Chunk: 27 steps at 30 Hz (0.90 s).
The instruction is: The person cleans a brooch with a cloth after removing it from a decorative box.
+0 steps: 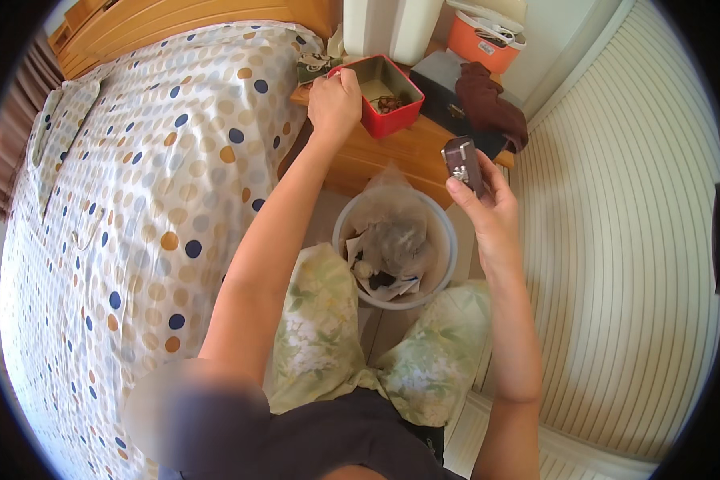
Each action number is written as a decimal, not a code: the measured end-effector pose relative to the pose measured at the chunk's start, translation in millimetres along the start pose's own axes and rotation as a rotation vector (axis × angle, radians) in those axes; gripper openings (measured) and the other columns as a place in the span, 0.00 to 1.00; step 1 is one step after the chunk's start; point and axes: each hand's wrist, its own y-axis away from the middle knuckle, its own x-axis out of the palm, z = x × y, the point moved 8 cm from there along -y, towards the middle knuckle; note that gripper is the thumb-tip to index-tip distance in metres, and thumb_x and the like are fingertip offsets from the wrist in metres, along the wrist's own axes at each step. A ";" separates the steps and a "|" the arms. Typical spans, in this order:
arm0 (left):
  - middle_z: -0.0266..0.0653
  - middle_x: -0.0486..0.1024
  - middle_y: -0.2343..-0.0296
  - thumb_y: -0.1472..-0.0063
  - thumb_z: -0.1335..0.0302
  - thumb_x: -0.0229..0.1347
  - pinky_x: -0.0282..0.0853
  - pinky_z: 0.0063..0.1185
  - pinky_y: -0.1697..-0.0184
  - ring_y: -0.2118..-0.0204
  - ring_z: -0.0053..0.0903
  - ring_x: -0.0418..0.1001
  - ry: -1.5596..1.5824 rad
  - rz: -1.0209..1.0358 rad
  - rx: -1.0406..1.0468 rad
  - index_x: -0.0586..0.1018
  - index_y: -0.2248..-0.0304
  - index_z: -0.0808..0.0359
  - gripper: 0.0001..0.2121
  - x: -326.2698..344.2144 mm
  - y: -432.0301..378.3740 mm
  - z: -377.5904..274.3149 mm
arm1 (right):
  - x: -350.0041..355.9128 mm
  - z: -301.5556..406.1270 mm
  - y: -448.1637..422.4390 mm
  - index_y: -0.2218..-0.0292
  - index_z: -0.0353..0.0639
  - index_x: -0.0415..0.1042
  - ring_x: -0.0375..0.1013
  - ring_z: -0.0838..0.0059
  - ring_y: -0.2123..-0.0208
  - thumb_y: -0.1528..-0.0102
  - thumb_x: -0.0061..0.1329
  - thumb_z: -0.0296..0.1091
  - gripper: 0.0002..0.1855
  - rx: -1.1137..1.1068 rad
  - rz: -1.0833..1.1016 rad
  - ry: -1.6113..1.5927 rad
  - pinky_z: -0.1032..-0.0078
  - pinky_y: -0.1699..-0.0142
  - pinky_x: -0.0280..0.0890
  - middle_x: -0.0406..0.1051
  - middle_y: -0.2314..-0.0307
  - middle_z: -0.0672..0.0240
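My left hand [335, 103] is closed at the near left corner of an open square red box [390, 125], its fingertips hidden; it appears to grip the rim. Inside that box lies a small tangle of brown beads or cord [387, 104]. Raised to the right, my right hand [497, 201] holds a small dark brown case [461, 155] with silver metal corners and a clasp, between thumb and fingers. Below and between the two hands stands a round white waste bin [450, 240], with crumpled clear plastic [396, 231] and paper scraps in it.
A wooden nightstand [366, 153] carries the red box, a dark box [435, 78], a maroon cloth [486, 99] and an orange container [477, 45] with cables. The dotted bed [168, 198] borders the left, a ribbed pale panel [612, 240] the right. My knees flank the bin.
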 end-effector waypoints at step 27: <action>0.45 0.67 0.63 0.42 0.62 0.54 0.63 0.25 0.56 0.60 0.29 0.66 0.589 -0.056 0.018 0.66 0.56 0.71 0.22 -29.1 43.9 -26.0 | 14.2 -11.6 -48.5 0.50 0.33 0.60 0.68 0.75 0.57 0.58 0.63 0.30 0.36 -0.040 0.169 0.114 0.77 0.52 0.65 0.68 0.58 0.60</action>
